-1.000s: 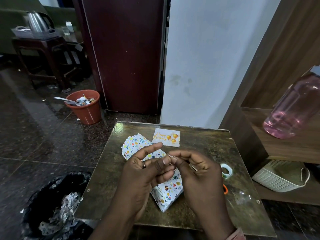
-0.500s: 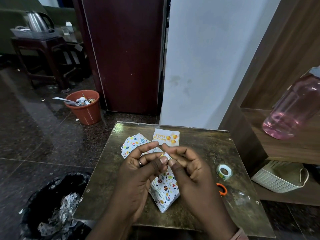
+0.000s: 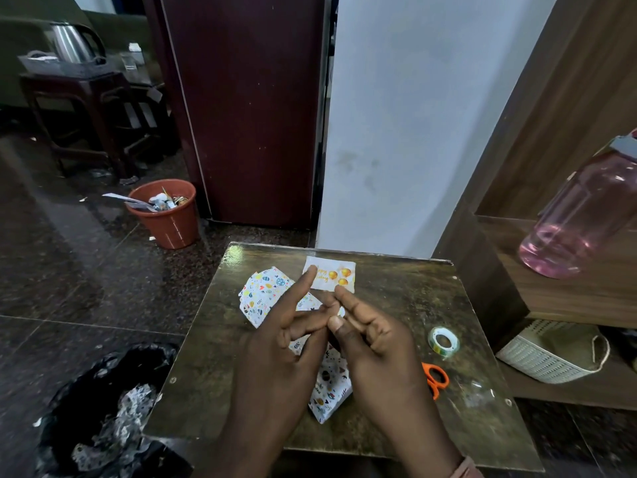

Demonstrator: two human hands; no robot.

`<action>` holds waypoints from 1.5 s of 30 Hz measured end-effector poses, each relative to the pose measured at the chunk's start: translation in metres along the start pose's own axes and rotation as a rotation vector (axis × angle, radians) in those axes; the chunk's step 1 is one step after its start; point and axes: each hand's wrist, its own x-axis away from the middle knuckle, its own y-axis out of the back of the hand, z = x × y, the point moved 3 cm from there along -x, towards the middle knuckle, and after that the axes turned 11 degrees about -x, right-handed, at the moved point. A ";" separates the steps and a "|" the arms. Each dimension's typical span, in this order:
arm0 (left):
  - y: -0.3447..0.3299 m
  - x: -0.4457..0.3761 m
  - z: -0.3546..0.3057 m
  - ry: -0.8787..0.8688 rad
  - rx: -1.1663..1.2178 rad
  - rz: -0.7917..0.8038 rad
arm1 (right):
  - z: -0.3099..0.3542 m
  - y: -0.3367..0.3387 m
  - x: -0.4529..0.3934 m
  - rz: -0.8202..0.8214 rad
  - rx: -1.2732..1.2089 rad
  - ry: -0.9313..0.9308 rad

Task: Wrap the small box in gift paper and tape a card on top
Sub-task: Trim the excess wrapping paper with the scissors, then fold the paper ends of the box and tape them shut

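A small table [image 3: 396, 305] carries the wrapped box [image 3: 331, 391], which lies under the two hands, its patterned paper showing at the left rear and at the near corner. The card [image 3: 339, 276] with balloons lies flat just behind the box, near the table's far edge. Right of the hands sit a tape roll [image 3: 443, 342] and, nearer, orange scissors [image 3: 435, 377].

The left hand [image 3: 279, 360] is raised above the box, its forefinger stretched out towards the card and its other fingers bent inward. The right hand [image 3: 375, 353] meets it, thumb and forefinger closed on a small pale bit at the left fingertips; whether it is tape I cannot tell. The left hand's grip on it is unclear.
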 end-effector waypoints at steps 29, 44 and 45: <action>0.008 -0.016 0.024 0.037 0.168 -0.115 | -0.010 0.097 -0.042 -0.590 -0.877 -0.087; 0.029 -0.039 0.068 0.366 0.414 -0.195 | 0.017 0.020 0.003 0.336 0.801 -0.259; 0.030 -0.039 0.071 0.405 0.422 -0.169 | 0.018 0.013 0.007 0.361 0.899 -0.232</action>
